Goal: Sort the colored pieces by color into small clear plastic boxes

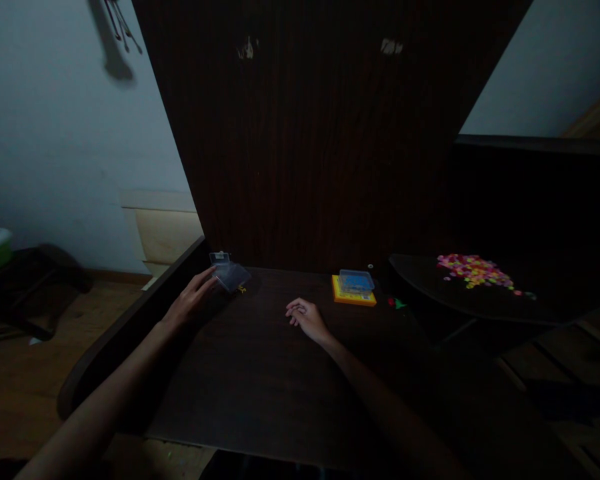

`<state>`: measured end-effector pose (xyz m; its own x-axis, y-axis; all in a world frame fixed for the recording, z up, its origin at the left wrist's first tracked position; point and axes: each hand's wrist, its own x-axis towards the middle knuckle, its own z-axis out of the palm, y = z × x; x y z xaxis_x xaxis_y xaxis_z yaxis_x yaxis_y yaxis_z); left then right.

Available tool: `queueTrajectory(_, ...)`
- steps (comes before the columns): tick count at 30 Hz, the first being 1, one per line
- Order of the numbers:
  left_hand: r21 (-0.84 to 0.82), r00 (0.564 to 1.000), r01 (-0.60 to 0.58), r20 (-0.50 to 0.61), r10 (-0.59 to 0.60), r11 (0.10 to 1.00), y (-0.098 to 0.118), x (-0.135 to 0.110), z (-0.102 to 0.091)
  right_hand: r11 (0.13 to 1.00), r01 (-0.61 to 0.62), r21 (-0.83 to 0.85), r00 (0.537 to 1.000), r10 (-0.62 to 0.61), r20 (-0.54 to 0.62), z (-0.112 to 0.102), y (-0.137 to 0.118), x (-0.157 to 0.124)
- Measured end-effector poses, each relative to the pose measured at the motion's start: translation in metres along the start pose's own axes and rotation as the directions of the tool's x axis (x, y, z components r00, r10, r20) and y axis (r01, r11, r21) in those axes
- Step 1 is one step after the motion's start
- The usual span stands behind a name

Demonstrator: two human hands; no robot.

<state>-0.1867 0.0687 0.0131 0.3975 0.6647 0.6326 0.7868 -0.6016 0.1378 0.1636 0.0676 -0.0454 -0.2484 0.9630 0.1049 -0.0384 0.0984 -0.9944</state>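
My left hand [193,300] reaches to the back left of the dark table, its fingers stretched out. Its fingertips meet the left edge of a clear plastic packet [234,277], as far as the dim light shows; the thumb is hidden. Behind the packet stands a small clear plastic piece [219,257], and small yellow bits [242,289] lie at its front edge. Over the middle of the table, my right hand [305,319] has loosely bent fingers with gaps between them. Nothing shows in it.
A clear plastic box [356,281] sits on a yellow-orange box [343,297] at the back right. Beside them lies a small red and green piece [397,303]. Many pink and yellow pieces [475,270] are heaped on a side shelf [420,270]. A raised rail [130,330] edges the left side.
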Motion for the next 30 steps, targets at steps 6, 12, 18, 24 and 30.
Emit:
queueTrajectory(6,-0.232,0.930,0.328,-0.088,-0.356,0.916,0.004,0.036,0.027,1.000,-0.007,0.001,1.000,0.007,-0.003,0.000,0.000,0.000)
queueTrajectory(12,-0.220,0.878,0.472,0.200,-0.434,0.854,-0.008,0.056,0.055,1.000,-0.017,-0.007,1.000,0.017,-0.005,0.001,-0.001,0.001)
queueTrajectory(18,-0.096,0.886,0.413,0.273,-0.375,0.906,-0.023,0.064,0.062,1.000,-0.020,-0.015,1.000,0.020,-0.001,0.001,0.000,0.001)
queueTrajectory(24,0.016,0.895,0.348,0.291,-0.337,0.937,-0.030,0.064,0.066,0.999,-0.022,-0.025,1.000,0.022,0.001,0.000,0.000,0.002)
queueTrajectory(30,0.068,0.899,0.328,0.285,-0.334,0.942,-0.032,0.059,0.065,0.999,-0.020,-0.031,1.000,0.020,0.003,0.000,0.000,0.001)
